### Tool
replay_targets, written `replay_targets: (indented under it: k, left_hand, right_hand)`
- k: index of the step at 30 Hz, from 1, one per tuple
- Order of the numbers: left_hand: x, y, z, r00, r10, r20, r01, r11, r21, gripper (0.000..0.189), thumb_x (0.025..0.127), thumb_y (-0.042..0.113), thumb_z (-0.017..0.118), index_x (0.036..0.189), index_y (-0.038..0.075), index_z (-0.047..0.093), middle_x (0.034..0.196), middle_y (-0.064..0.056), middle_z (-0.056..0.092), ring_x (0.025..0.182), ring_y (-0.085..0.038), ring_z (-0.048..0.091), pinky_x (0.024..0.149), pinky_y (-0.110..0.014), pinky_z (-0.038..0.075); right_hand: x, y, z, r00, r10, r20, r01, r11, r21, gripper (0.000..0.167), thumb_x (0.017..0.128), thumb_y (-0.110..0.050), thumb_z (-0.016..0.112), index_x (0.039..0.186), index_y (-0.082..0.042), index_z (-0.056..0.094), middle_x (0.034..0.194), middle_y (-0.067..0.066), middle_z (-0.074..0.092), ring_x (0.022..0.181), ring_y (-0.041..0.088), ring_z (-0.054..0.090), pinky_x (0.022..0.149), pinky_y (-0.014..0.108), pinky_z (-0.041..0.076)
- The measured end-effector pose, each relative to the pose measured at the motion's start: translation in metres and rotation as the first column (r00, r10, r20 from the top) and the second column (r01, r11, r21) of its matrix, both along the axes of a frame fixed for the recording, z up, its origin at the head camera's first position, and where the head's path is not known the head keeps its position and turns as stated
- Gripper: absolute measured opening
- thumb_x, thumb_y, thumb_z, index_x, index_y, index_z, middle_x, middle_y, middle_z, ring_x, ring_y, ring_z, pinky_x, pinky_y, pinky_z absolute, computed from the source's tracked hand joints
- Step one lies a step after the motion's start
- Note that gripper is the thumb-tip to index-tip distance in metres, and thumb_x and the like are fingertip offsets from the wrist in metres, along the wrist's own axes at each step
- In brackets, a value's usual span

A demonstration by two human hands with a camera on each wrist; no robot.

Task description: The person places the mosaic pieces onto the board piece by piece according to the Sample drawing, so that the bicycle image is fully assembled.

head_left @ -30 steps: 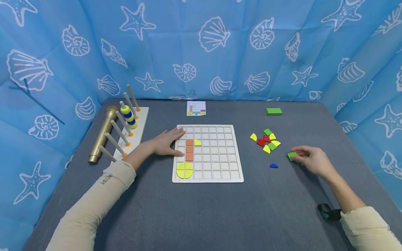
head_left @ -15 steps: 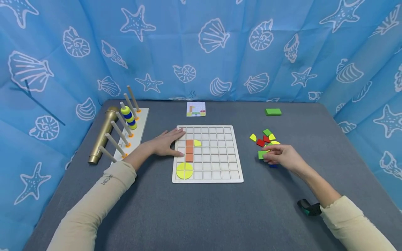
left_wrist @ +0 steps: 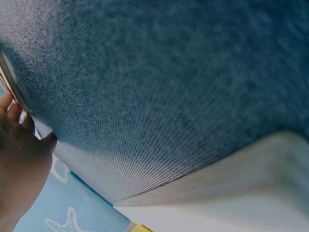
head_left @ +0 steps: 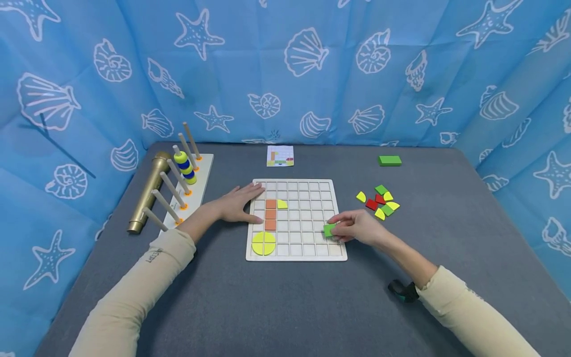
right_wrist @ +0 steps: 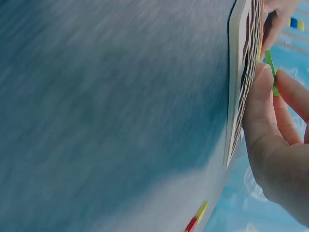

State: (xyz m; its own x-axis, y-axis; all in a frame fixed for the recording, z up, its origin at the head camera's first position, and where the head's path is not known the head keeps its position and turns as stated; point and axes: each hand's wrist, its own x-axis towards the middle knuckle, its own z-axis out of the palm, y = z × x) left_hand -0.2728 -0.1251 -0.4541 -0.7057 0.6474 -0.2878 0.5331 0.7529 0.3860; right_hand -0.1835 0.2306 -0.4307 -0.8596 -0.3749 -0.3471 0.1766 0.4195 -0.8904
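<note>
My right hand (head_left: 359, 228) pinches a green square tile (head_left: 329, 230) between thumb and fingers, over the right side of a white grid board (head_left: 308, 258). In the right wrist view, the same green tile (right_wrist: 271, 72) stands edge-on between the fingertips. My left hand (head_left: 236, 204) rests on the board's left edge with its fingers spread. Three orange squares (head_left: 270, 213) line a column on the board, and yellow quarter pieces form a circle (head_left: 263, 243) below them. Another yellow quarter (head_left: 282, 204) sits right of the top orange square.
Right of the board lies a loose group of yellow quarters (head_left: 379, 213), red pieces (head_left: 371, 204) and green tiles (head_left: 381, 190). A green block (head_left: 390, 160) and a pattern card (head_left: 280, 155) lie at the back. At left stand a peg rack (head_left: 202, 178) and a brass-coloured tube (head_left: 149, 193).
My right hand has carried the green tile left from the table's right side to over the board. The blue half-round piece no longer shows on the table. My left hand stays in place.
</note>
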Motion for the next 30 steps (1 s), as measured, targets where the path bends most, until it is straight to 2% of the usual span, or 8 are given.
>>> replay_targets:
  k: [7,14,30]
  left_hand:
    - [0.0,0.0,0.0,1.0,0.007,0.002,-0.007,1.0,-0.012,0.098,0.084,0.063,0.06,0.155,0.014,0.012,0.159,-0.007,0.006,0.144,-0.023,-0.001,0.113,-0.051,0.002]
    - [0.001,0.001,0.0,1.0,0.005,0.0,-0.005,1.0,-0.009,0.099,0.084,0.063,0.059,0.155,0.013,0.013,0.159,-0.008,0.006,0.144,-0.024,-0.001,0.113,-0.051,0.002]
    - [0.001,0.001,0.001,1.0,0.01,0.005,-0.01,1.0,-0.011,0.097,0.085,0.061,0.06,0.155,0.013,0.013,0.159,-0.008,0.007,0.144,-0.024,-0.001,0.113,-0.051,0.002]
  right_hand:
    - [-0.001,-0.029,-0.002,0.998,0.057,0.017,-0.056,0.996,-0.065,0.028,0.09,-0.004,0.065,0.115,0.008,0.062,0.085,0.016,0.068,0.076,0.023,0.068,0.071,0.035,0.056]
    - [-0.002,-0.057,-0.005,0.995,0.099,0.027,-0.096,0.99,-0.106,0.027,0.089,-0.001,0.065,0.113,0.01,0.062,0.086,0.018,0.067,0.077,0.023,0.069,0.072,0.036,0.056]
    - [-0.003,-0.098,-0.011,0.999,0.009,0.047,-0.006,0.997,-0.082,0.022,0.084,0.002,0.07,0.105,0.007,0.066,0.076,0.012,0.066,0.064,0.016,0.067,0.063,0.031,0.057]
